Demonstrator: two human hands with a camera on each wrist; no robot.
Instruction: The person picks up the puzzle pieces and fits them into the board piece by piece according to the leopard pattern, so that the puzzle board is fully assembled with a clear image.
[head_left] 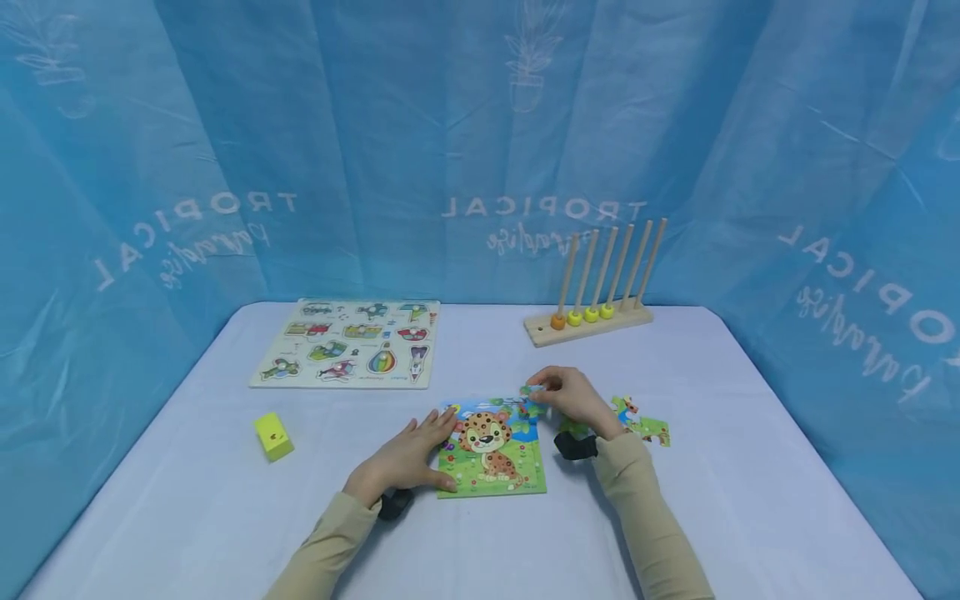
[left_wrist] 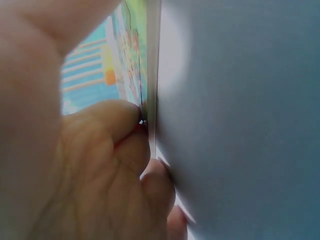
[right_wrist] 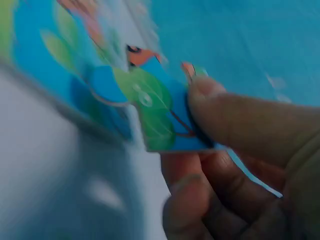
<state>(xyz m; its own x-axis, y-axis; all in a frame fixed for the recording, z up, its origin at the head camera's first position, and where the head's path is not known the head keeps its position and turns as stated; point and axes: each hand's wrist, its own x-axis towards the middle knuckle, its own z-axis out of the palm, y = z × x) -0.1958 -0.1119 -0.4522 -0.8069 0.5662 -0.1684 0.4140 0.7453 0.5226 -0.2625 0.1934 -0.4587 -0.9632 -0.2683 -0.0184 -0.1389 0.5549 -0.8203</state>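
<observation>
A jigsaw puzzle [head_left: 491, 462] with a spotted leopard cub on it lies on the table in front of me. My left hand [head_left: 415, 452] rests along its left edge, fingers extended over the border; the left wrist view shows several fingers [left_wrist: 120, 120] against the board's side. My right hand [head_left: 576, 395] pinches a puzzle piece [right_wrist: 155, 107] between thumb and fingers at the puzzle's upper right corner. Blue sky and green leaves are printed on that piece. It is tilted and overlaps the corner area; whether it is seated cannot be told.
Loose puzzle pieces [head_left: 651, 429] lie right of my right wrist. Behind stand a wooden peg rack [head_left: 588, 330] with coloured beads and a picture peg board [head_left: 341, 350]. A yellow block [head_left: 273, 437] sits at the left. A blue curtain [head_left: 480, 150] hangs behind the table.
</observation>
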